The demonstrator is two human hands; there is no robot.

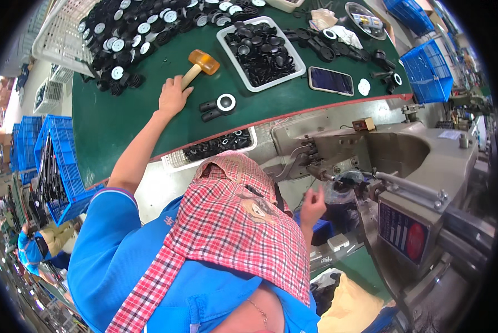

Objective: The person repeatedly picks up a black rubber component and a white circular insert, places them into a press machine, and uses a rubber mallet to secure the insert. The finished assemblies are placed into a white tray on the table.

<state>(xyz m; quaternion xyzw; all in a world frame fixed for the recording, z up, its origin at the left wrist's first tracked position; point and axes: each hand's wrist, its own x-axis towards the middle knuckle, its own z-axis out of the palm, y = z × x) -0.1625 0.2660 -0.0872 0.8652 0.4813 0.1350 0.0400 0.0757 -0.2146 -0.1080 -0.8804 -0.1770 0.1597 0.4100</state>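
Note:
My left hand (173, 99) is closed round the wooden handle of a mallet (203, 62) with an amber, see-through head, lying at the green table top (127, 119). Just right of that hand sits a black two-pronged plastic part (218, 107) with a white ring at one end. My right hand (314, 206) is raised beside a large grey metal machine (421, 150), close to its tooling (349, 180). Its fingers are partly bent, with a gap between the tips, and nothing shows in them. The red checked apron covers part of the right arm.
Heaps of black parts with white discs (143, 28) cover the far left of the table. A white tray (254, 86) holds black pieces, with a phone (330, 81) to its right. Another parts tray (191, 164) stands below the table edge. Blue crates (63, 161) flank the left side.

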